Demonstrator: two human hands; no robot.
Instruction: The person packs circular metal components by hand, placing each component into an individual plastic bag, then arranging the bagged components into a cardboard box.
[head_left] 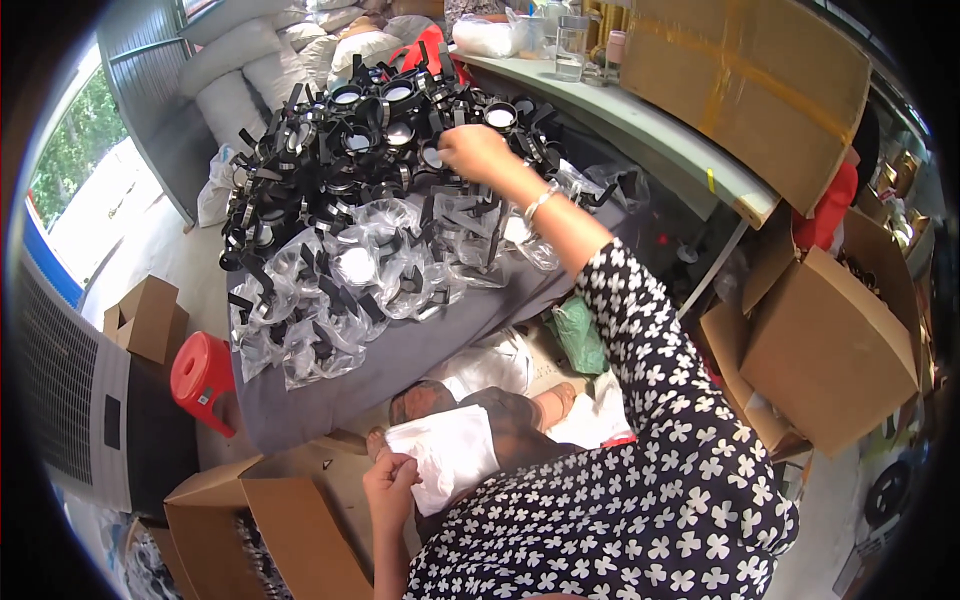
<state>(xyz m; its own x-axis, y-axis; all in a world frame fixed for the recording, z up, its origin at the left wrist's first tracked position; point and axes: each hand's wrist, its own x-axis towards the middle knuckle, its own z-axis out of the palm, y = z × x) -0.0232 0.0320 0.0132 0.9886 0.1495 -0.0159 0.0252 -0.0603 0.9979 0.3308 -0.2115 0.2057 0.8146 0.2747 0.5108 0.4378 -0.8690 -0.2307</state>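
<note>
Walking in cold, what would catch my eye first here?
Most striking is the heap of black round-lensed parts piled at the far end of the grey-covered table, with clear-bagged ones spread in front. The right hand reaches into that heap, while the left hand holds a white bag low over the lap.

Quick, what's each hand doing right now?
Left hand: closed, pinching the edge of a white bag on the lap.
Right hand: reaching into the pile of black goggles; whether it grips one cannot be told.
</note>
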